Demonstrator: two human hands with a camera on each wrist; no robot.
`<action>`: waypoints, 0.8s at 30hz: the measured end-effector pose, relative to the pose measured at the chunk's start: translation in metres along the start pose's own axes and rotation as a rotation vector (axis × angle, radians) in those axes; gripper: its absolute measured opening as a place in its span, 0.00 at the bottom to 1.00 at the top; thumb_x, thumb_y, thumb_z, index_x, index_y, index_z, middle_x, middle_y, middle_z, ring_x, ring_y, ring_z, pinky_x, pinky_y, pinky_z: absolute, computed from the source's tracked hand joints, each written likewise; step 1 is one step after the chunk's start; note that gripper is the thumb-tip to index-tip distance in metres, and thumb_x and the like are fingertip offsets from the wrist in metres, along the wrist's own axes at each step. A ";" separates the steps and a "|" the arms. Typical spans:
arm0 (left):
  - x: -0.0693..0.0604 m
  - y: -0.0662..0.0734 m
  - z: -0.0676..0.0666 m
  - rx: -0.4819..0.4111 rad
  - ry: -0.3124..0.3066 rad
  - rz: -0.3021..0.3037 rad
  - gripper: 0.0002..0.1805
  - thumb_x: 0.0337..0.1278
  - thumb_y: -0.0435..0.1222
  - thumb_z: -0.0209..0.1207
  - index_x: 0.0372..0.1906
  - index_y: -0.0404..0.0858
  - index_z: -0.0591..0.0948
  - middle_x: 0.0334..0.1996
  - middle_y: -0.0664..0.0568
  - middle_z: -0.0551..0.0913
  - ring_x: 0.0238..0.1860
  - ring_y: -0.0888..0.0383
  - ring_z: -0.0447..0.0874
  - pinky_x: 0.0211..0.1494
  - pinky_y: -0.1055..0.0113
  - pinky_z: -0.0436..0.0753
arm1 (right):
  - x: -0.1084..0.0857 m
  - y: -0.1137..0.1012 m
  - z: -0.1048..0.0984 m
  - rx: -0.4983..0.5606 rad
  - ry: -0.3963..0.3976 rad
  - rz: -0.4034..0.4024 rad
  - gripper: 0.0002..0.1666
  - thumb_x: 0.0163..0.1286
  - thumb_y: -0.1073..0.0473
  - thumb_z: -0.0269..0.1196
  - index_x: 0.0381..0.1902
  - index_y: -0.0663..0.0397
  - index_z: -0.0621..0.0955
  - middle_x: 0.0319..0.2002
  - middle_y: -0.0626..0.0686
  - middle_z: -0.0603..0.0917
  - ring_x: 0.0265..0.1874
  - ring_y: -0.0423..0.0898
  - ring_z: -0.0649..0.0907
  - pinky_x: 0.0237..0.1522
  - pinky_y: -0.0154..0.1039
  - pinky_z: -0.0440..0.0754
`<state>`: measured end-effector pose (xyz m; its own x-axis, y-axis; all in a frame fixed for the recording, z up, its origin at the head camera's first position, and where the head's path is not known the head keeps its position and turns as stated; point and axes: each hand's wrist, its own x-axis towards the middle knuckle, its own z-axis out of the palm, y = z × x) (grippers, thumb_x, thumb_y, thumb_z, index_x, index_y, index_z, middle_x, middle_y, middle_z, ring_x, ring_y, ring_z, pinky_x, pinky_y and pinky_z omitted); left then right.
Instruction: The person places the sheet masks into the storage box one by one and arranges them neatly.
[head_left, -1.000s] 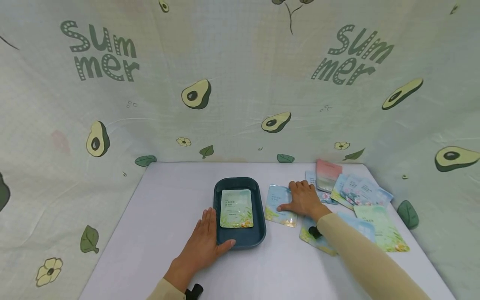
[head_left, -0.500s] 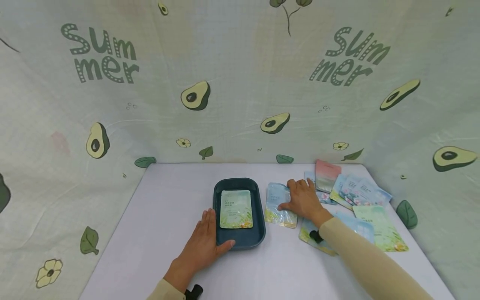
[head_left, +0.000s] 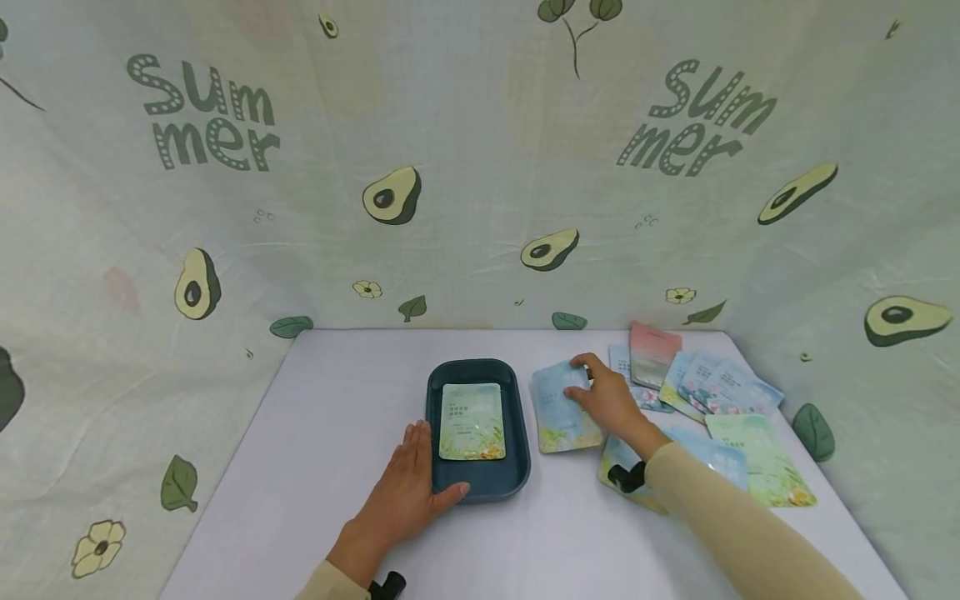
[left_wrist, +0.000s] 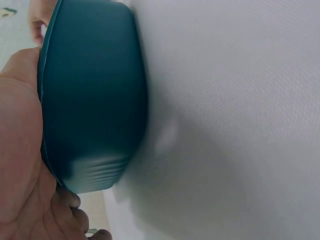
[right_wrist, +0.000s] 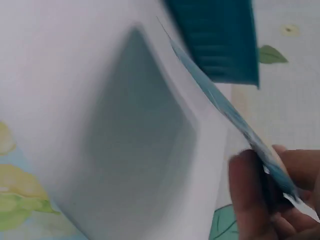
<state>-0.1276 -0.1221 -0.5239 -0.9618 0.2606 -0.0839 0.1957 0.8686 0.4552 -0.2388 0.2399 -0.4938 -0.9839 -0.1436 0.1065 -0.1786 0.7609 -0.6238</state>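
Pinching the blue sachet (head_left: 558, 412) by its right edge in the right grip (head_left: 611, 402), tilted above the tabletop (head_left: 337, 408), right of frame centre; resting the left grip (head_left: 405, 487), spread, against the teal tray (head_left: 491, 482). Could drop or crease the sachet, pinching so near one edge.

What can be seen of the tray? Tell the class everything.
The tray is dark blue-green, a rounded rectangle with raised walls, partly ribbed, and looks like plastic. It sits flat, open side up, on the white table, with a green packet inside. The left hand touches its left side.
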 end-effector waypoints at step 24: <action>-0.001 0.000 -0.003 0.045 0.035 0.044 0.66 0.63 0.69 0.61 0.83 0.25 0.49 0.84 0.31 0.49 0.85 0.36 0.44 0.82 0.36 0.57 | 0.009 -0.010 -0.033 0.304 -0.036 0.151 0.29 0.77 0.60 0.65 0.73 0.52 0.73 0.74 0.68 0.72 0.70 0.67 0.76 0.55 0.54 0.86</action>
<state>-0.1272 -0.1235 -0.5209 -0.9581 0.2843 -0.0335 0.2451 0.8750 0.4176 -0.2459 0.2524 -0.4608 -0.9972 -0.0696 -0.0286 -0.0146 0.5522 -0.8336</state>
